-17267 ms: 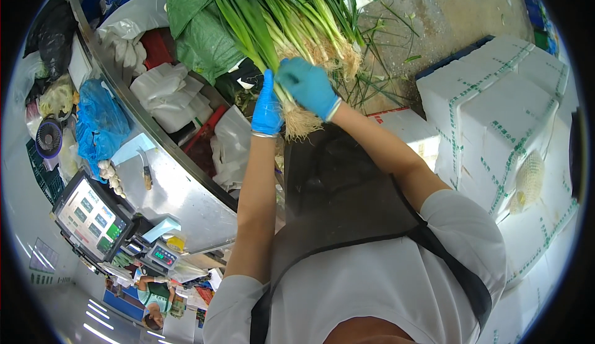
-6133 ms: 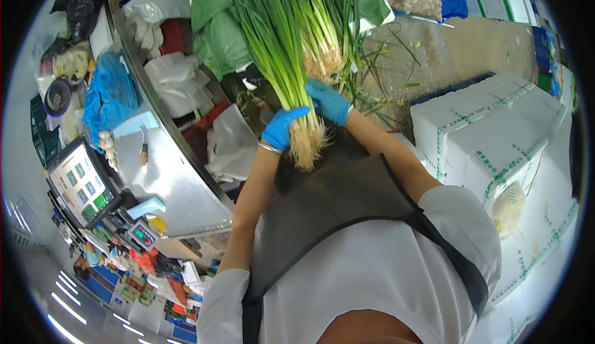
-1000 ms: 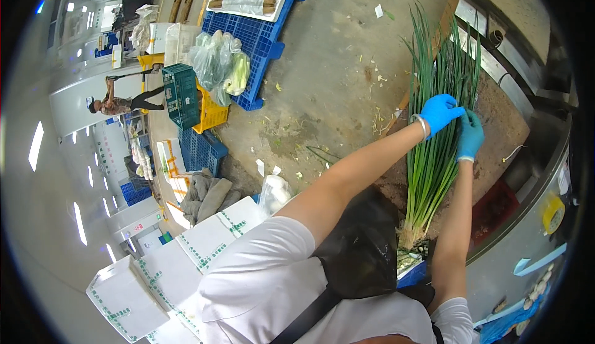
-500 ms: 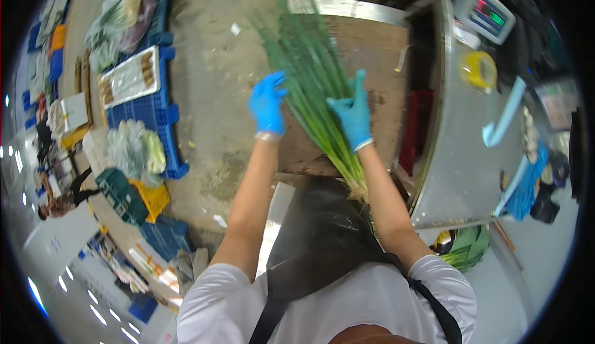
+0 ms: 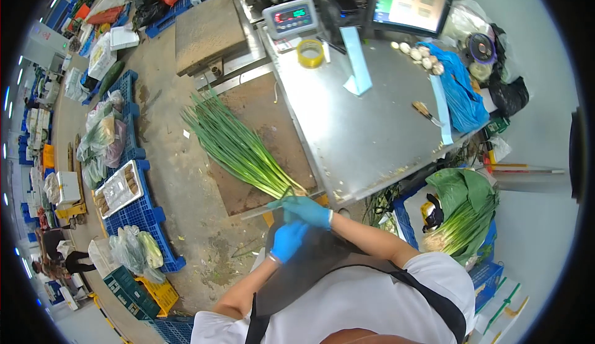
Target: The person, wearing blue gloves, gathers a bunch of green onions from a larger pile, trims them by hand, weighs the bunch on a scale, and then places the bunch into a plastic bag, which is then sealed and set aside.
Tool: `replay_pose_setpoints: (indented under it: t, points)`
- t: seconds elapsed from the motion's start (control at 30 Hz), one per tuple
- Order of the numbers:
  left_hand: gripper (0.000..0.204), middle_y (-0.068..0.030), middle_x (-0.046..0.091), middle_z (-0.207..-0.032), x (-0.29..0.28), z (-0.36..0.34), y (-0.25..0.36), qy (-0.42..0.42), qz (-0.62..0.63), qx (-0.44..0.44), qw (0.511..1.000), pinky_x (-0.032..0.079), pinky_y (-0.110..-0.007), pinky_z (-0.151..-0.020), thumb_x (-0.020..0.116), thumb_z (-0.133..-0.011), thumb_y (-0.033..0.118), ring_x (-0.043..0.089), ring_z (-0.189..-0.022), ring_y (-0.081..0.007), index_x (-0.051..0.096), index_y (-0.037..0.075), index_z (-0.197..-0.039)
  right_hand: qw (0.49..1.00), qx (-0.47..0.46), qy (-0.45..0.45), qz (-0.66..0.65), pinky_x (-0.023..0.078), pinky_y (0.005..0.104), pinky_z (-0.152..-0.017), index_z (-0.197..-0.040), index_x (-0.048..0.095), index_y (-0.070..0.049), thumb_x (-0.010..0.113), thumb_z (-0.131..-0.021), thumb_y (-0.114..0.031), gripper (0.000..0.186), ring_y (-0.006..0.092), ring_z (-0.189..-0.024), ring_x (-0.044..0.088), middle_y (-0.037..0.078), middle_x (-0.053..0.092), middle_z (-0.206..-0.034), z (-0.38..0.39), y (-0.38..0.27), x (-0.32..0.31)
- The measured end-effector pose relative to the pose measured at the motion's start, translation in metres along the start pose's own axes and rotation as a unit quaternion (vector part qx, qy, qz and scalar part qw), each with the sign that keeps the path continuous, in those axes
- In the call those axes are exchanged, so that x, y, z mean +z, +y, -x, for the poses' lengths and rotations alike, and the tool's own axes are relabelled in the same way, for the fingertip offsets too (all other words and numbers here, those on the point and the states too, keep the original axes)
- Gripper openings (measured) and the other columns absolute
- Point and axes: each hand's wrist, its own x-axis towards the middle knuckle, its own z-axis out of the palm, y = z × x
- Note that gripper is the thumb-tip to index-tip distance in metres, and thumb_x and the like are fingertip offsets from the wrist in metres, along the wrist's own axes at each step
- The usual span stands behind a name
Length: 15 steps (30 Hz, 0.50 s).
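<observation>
A bunch of green onions (image 5: 238, 142) lies slantwise on a brown board (image 5: 282, 111), green tops far left, pale root ends toward me. My right hand (image 5: 307, 212), in a teal glove, is right beside the root ends. Its fingers are drawn together and point left, with a thin greenish strip by the fingertips; what they hold, if anything, I cannot make out. My left hand (image 5: 289, 240), in a blue glove, comes up against the right from below, before my dark apron (image 5: 310, 269). The left fingertips are partly hidden and blurred.
A steel table (image 5: 365, 139) on the right bears a scale display (image 5: 290, 18), yellow tape (image 5: 310, 53), garlic bulbs (image 5: 427, 59), a knife (image 5: 426, 113) and a screen (image 5: 412, 2). More green onions (image 5: 465, 226) stand in a crate at right. Blue pallets (image 5: 149, 204) with bagged vegetables line the left.
Both hands have left the leafy middle of the onions and come together near the root ends, close to my apron. The onions now lie on the board. My view has turned right.
</observation>
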Motion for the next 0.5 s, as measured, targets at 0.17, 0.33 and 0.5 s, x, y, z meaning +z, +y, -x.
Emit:
replay_pose_setpoints:
  t: [0.17, 0.33, 0.5]
  points:
    - [0.023, -0.018, 0.066, -0.088, 0.079, 0.016, 0.067, -0.105, -0.027, 0.079, 0.991, 0.05, -0.046, -0.069, 0.061, -0.091, 0.03, 0.062, -0.081, -0.0377, 0.069, 0.009, -0.091, 0.997, -0.025, 0.074, 0.018, 0.049, 0.0263, -0.078, -0.128, 0.059, -0.007, 0.045, -0.101, -0.029, 0.037, 0.0116, -0.08, 0.061, 0.004, 0.065, -0.084, 0.158, 0.03, -0.069]
    - [0.025, -0.0132, 0.067, -0.098, 0.104, 0.012, 0.087, -0.173, -0.146, 0.099, 0.969, 0.051, -0.044, -0.076, 0.06, -0.09, 0.032, 0.063, -0.089, -0.035, 0.068, 0.012, -0.103, 0.973, -0.036, 0.228, 0.024, 0.048, 0.028, -0.087, -0.132, 0.056, -0.007, 0.048, -0.1, -0.036, 0.044, 0.0126, -0.088, 0.062, 0.003, 0.066, -0.096, 0.309, 0.04, -0.133]
    - [0.024, -0.0147, 0.066, -0.097, 0.108, -0.033, 0.115, -0.168, -0.183, 0.139, 0.959, 0.051, -0.044, -0.077, 0.062, -0.088, 0.031, 0.063, -0.091, -0.0359, 0.068, 0.012, -0.101, 0.911, -0.264, 0.258, -0.184, 0.047, 0.0276, -0.083, -0.137, 0.05, -0.007, 0.05, -0.098, -0.039, 0.05, 0.0123, -0.088, 0.061, 0.001, 0.065, -0.094, 0.394, 0.024, -0.167]
